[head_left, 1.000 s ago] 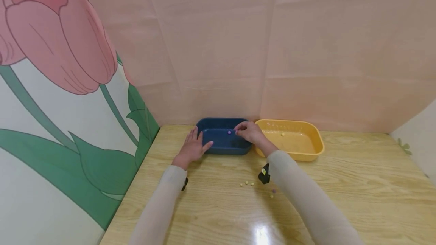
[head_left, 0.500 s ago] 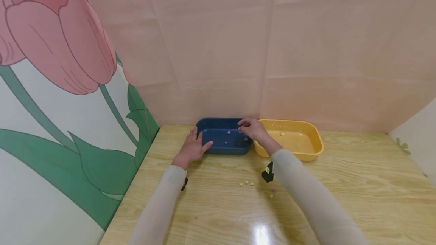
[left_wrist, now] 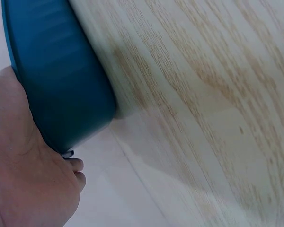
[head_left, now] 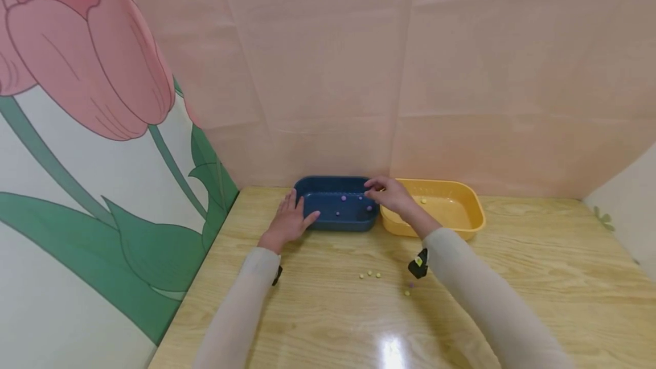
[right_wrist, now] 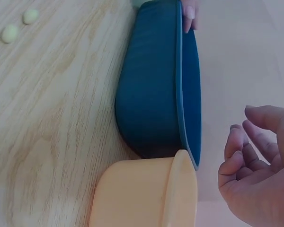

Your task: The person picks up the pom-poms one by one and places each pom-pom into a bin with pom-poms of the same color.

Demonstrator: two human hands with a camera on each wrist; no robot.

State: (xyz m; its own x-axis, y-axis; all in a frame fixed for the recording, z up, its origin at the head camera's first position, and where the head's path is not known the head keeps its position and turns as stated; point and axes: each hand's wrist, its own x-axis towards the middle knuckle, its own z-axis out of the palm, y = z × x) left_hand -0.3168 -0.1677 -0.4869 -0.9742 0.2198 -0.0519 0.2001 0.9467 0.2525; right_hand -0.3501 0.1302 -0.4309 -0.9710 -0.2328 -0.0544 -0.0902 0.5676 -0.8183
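Observation:
My left hand [head_left: 288,222] rests on the left end of the blue tray [head_left: 335,226], fingers straight and spread, thumb over the near rim. In the right wrist view its fingertips reach over the tray's rim. Several small purple balls [head_left: 343,198] lie scattered on the tray's floor. Above the place where the two trays meet hovers my right hand [head_left: 392,195], its fingers loosely bent. The right wrist view shows a gap between its thumb and index finger, with nothing held. One yellow ball [head_left: 423,201] lies inside the yellow tray [head_left: 476,218].
Nearer me on the wooden table [head_left: 307,312] lie three yellow balls [head_left: 370,273] in a loose group. To their right, a purple ball [head_left: 411,285] sits beside another yellow ball [head_left: 407,293]. A pink sheet [head_left: 328,101] hangs behind the trays, and a tulip-painted wall [head_left: 92,209] stands at left.
Purple balls have dropped from my right hand into the blue tray, where more now show. That hand has drawn back to the right, its fingers loosened. My left hand has stayed put.

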